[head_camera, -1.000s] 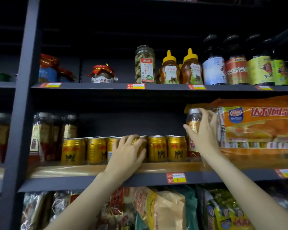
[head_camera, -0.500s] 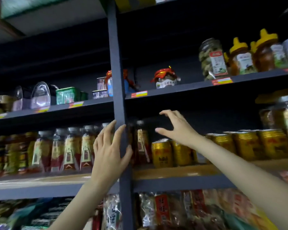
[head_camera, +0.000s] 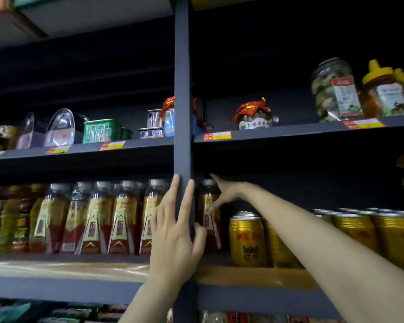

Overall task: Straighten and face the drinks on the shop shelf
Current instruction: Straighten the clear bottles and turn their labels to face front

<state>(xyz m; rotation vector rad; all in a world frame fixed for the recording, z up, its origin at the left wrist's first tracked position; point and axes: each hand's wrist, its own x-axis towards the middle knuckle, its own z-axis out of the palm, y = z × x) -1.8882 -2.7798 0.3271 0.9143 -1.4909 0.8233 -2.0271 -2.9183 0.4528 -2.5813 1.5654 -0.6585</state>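
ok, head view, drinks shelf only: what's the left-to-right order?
Row of bottles with red and gold labels → left hand on the dark upright post → lone bottle at the right hand → Red Bull can → more gold cans.
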